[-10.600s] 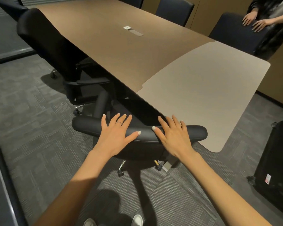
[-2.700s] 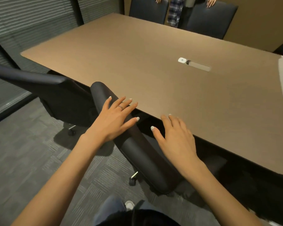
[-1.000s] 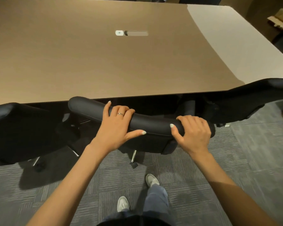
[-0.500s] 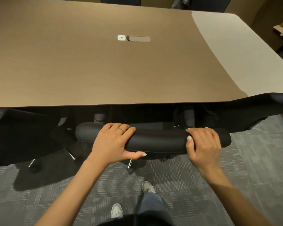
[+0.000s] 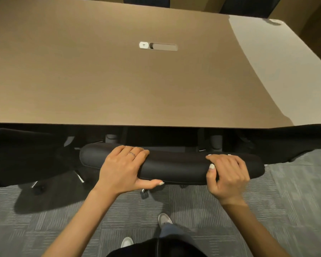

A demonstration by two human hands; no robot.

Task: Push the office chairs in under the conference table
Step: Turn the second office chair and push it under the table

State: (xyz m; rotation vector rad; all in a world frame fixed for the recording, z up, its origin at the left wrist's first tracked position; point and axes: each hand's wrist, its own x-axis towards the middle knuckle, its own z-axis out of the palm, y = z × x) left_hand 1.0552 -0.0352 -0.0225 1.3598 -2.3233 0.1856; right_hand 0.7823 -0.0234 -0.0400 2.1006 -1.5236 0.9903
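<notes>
— Why are both hands up on the top of the chair back (image 5: 174,166)?

— It looks like the best place to steer from. The left hand (image 5: 123,170) wraps over the top edge with its thumb hooked underneath, and the right hand (image 5: 227,176) is curled tight around the far end. Gripping it wide apart like that should keep the chair rolling straight on the carpet (image 5: 295,201).

— And where does the chair stand?

— Just short of the counter (image 5: 119,86). Its back is near the front edge but apart from it, and the seat is already hidden below. I'd judge it nearly tucked in.

— What does it look like?

— A dark, padded, rounded top bar, with a caster (image 5: 144,194) showing beneath. Black chairs flank it on either side, the left chair (image 5: 26,154) and the right chair (image 5: 295,141).
</notes>
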